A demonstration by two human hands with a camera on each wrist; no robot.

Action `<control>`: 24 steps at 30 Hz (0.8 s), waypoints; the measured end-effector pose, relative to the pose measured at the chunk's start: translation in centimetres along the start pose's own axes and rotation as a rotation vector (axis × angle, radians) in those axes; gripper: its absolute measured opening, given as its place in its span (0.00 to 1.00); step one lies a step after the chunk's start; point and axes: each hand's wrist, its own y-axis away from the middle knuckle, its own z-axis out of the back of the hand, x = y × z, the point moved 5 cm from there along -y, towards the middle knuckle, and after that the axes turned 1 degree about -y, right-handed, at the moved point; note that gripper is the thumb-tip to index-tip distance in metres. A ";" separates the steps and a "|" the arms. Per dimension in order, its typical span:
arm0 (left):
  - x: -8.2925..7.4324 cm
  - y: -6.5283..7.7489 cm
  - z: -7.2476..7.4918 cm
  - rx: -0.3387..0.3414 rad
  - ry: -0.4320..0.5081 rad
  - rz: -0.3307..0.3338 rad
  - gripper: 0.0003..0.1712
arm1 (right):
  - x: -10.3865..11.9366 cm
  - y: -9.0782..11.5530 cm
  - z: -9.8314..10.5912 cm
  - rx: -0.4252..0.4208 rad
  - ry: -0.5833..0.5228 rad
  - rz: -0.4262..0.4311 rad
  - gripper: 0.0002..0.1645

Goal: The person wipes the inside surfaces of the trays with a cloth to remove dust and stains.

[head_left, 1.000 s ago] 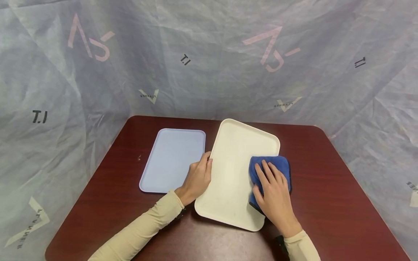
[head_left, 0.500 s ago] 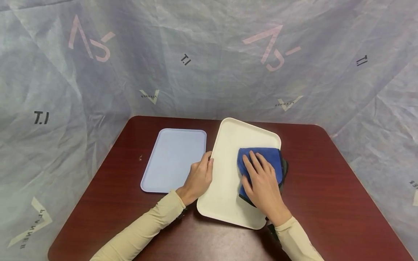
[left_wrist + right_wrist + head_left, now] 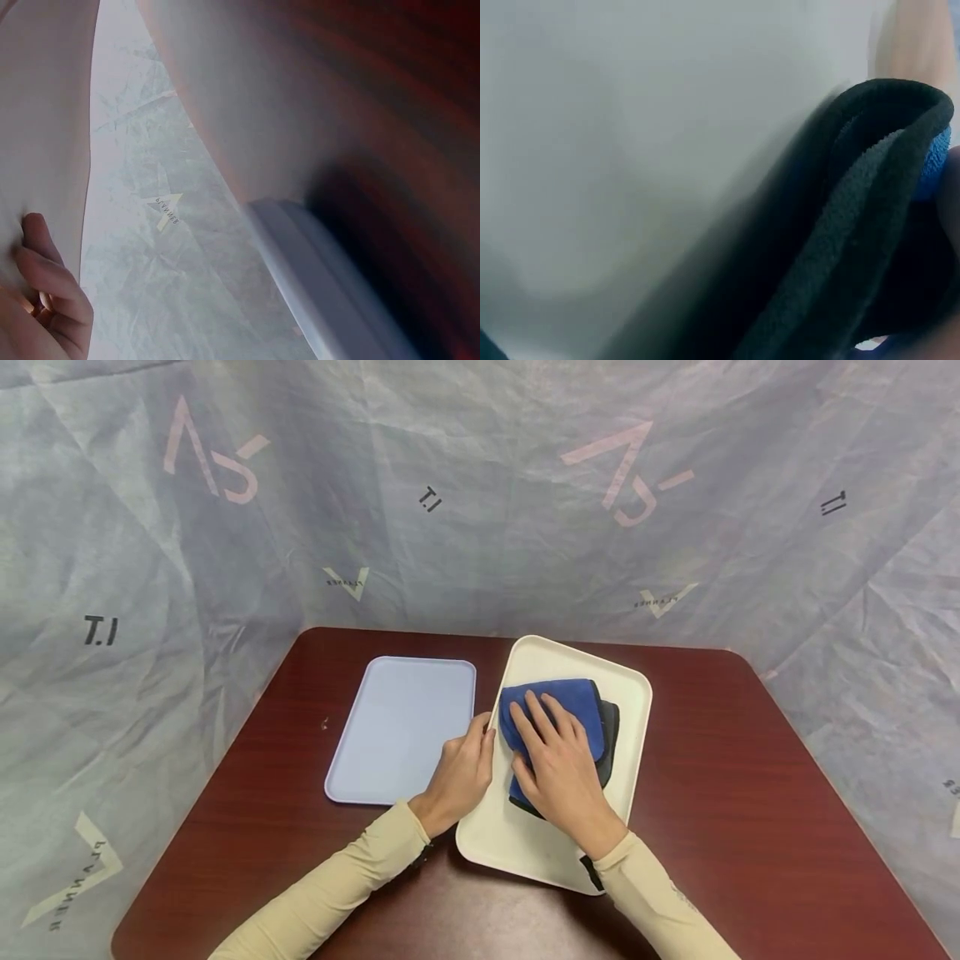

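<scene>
A cream rectangular tray point(image 3: 517, 835) is held tilted above the table, and my left hand point(image 3: 457, 772) grips its left rim. In the left wrist view, curled fingers point(image 3: 56, 285) lie against the tray's underside. On the tray's upper face lies a folded blue cloth point(image 3: 577, 697) with a dark grey layer and black edging. My right hand point(image 3: 558, 768) presses on it with fingers spread and fairly straight. Up close in the right wrist view, the folded cloth point(image 3: 840, 225) shows dark layers against the tray surface point(image 3: 630, 112).
A light blue tray point(image 3: 405, 727) lies flat on the dark red wooden table point(image 3: 720, 777), left of the cream one. Grey printed sheeting point(image 3: 480, 552) hangs behind the table and along its sides. A small mark point(image 3: 325, 723) shows left of the blue tray.
My right hand has slid the cloth leftward across the cream tray, from its right edge to near the left rim. More of the dark grey layer shows. My left hand keeps its grip.
</scene>
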 end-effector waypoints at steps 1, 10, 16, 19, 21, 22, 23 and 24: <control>0.0 0.0 0.0 0.002 -0.001 0.001 0.17 | 0.1 -0.1 0.0 0.001 -0.001 -0.001 0.35; 0.2 0.0 -0.1 -0.007 -0.021 -0.009 0.17 | 0.7 0.4 -0.2 0.021 0.024 0.005 0.34; 0.4 0.0 -0.1 -0.010 -0.031 -0.004 0.17 | 0.9 0.8 -0.3 0.029 0.022 0.006 0.35; 0.4 0.0 0.0 -0.009 -0.026 -0.003 0.17 | 0.7 0.9 -0.1 0.018 0.009 -0.006 0.35; 0.4 0.0 0.1 -0.009 -0.023 -0.006 0.17 | 0.5 1.1 0.0 0.011 -0.001 -0.014 0.34; 0.4 0.0 0.2 -0.011 -0.021 -0.008 0.18 | 0.3 1.2 0.0 0.009 -0.004 -0.021 0.34; 0.4 -0.1 0.2 -0.011 -0.019 -0.009 0.18 | 0.1 1.3 0.1 0.008 -0.008 -0.028 0.34; 0.4 -0.1 0.2 -0.011 -0.020 -0.010 0.18 | -0.1 1.5 0.1 0.008 -0.012 -0.037 0.34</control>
